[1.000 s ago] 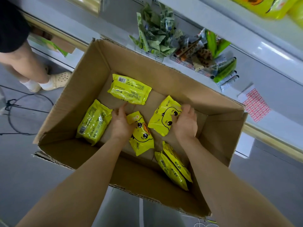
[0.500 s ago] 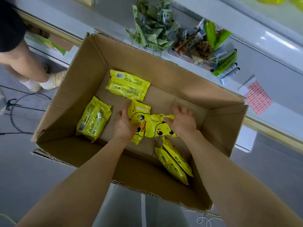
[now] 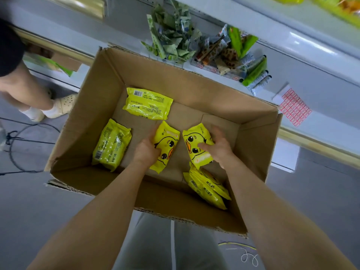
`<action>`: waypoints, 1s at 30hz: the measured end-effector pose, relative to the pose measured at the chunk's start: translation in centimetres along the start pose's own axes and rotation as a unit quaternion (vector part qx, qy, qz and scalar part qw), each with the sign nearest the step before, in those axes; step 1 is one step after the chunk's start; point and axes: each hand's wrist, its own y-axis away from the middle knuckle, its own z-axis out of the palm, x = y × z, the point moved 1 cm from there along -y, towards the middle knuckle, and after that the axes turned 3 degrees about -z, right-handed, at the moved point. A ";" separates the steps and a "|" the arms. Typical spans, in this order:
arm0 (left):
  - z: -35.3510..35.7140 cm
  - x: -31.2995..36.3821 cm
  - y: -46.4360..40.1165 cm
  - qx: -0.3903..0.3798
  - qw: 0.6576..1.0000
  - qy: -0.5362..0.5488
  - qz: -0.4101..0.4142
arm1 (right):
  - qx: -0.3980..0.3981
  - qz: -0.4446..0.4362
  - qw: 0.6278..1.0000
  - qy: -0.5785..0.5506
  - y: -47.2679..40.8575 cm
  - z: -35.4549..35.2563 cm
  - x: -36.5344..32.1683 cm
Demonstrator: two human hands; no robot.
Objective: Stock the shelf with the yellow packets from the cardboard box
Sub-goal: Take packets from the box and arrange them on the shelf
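Inside the cardboard box (image 3: 97,106), left hand (image 3: 146,151) and right hand (image 3: 220,147) each curled round one yellow packet (image 3: 165,145) (image 3: 196,145), thumbs pressing the duck faces, likely for carrying two per shelf trip.

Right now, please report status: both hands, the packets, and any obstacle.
Left hand grips one duck packet; right hand grips another. Both low inside cardboard box. Other yellow packets remain in box. Nothing blocks the lift.

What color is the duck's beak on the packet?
Orange, on the packet in the right hand; the head view shows it.
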 end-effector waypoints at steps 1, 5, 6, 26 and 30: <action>0.0 0.1 0.3 -0.005 1.000 0.000 -0.001 | 0.004 -0.008 1.000 -0.024 0.1 0.0 0.2; -0.2 0.7 2.0 0.008 0.997 0.071 0.017 | 0.011 -0.004 0.997 -0.072 2.7 -0.4 -1.2; -0.3 0.9 2.5 0.014 0.995 0.091 0.033 | 0.020 0.001 0.996 -0.087 3.3 -0.6 -1.3; 2.1 16.1 16.6 0.058 0.932 0.215 0.287 | 0.162 -0.243 0.934 -0.206 16.6 -20.2 1.1; 6.9 20.2 20.5 0.052 0.920 0.220 0.321 | 0.191 -0.265 0.924 -0.200 19.0 -26.3 5.4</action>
